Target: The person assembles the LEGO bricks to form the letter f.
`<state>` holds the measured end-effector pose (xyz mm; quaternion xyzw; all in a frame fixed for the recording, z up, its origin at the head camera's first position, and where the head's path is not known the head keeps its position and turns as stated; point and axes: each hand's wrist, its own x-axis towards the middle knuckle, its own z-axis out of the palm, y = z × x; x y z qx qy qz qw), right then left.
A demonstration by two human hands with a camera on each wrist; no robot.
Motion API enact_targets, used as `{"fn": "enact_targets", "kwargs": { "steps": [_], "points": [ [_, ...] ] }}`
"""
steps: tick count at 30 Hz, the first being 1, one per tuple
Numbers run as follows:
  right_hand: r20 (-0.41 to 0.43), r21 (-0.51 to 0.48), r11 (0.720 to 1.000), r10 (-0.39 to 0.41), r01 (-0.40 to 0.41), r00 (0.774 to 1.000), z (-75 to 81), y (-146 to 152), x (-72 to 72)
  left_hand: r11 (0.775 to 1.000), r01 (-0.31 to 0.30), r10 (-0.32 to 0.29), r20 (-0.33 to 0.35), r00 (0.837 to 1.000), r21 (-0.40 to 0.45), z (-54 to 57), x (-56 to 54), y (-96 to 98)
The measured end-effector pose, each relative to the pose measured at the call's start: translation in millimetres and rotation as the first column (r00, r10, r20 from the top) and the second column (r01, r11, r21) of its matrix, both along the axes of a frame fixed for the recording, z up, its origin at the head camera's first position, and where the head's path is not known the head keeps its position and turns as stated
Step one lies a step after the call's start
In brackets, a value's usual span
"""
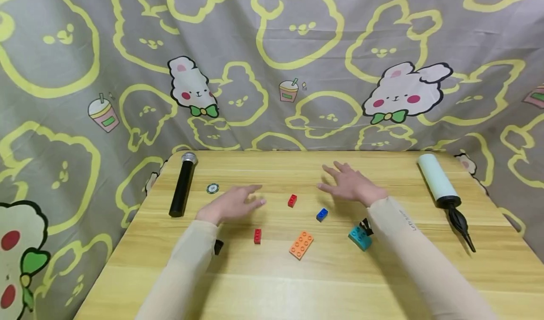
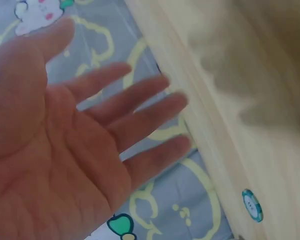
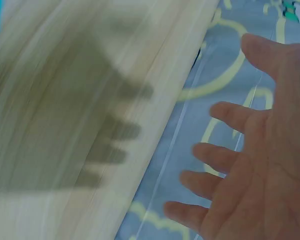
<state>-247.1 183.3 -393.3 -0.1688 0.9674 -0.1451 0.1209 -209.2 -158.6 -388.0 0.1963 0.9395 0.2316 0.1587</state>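
My left hand (image 1: 233,204) hovers over the table's left half, fingers apart and nothing in it; its bare palm (image 2: 65,145) fills the left wrist view. Farther right, my right hand (image 1: 350,184) is held above the table with spread fingers, also holding nothing. Between the hands lie a small red brick (image 1: 292,200) and a blue brick (image 1: 322,214). Nearer to me are a second red brick (image 1: 257,236), a larger orange brick (image 1: 301,245) and a teal brick (image 1: 360,238) beside my right sleeve. A poker chip (image 1: 213,188) lies just beyond my left hand.
A black microphone (image 1: 182,185) lies along the left side of the wooden table (image 1: 263,296). On the right is a pale green hand pump (image 1: 439,183) with a black nozzle. A patterned grey curtain (image 1: 238,41) hangs behind the table's far edge.
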Motion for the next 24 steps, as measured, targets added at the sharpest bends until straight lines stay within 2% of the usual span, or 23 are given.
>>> {"fn": "enact_targets", "kwargs": {
  "steps": [4, 8, 11, 17, 24],
  "points": [
    [0.038, -0.010, 0.999, 0.043, -0.043, 0.998, -3.1, -20.4, 1.6, 0.996, 0.084, -0.084, 0.020, 0.996, 0.026, -10.2, 17.5, 0.7],
    [0.043, -0.007, 0.994, 0.108, -0.108, 0.993, -9.2, -40.9, 3.7, 0.992, 0.125, -0.125, 0.005, 0.992, 0.016, -25.3, 33.4, -0.3],
    [0.045, 0.013, 0.993, 0.118, -0.119, 0.992, -12.5, -53.7, 5.8, 0.990, 0.142, -0.142, -0.020, 0.990, 0.001, -35.0, 42.3, -0.2],
    [0.005, 0.061, 0.994, 0.085, -0.086, 0.996, -16.1, -71.5, 11.0, 0.989, 0.147, -0.150, -0.118, 0.982, -0.032, -42.5, 50.1, -1.8],
    [-0.083, 0.078, 0.994, 0.081, -0.074, 0.993, -26.2, -85.5, 12.2, 0.988, 0.143, -0.149, -0.158, 0.976, -0.050, -43.8, 53.5, -5.5]
  ]
}}
